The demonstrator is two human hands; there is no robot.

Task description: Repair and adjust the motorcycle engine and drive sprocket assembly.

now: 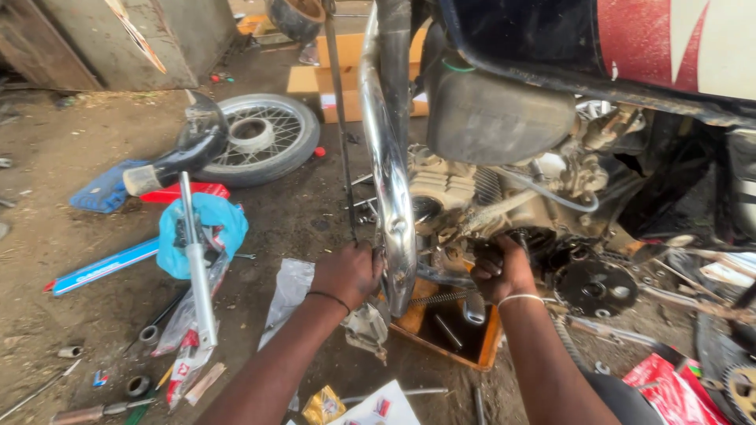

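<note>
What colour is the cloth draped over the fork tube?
Light blue cloth, clearest in the head view.

We lose the right hand (504, 271)'s fingertips inside the engine (488, 197) at centre; the fuel tank (677, 47) is cut off at the upper right edge.
</note>
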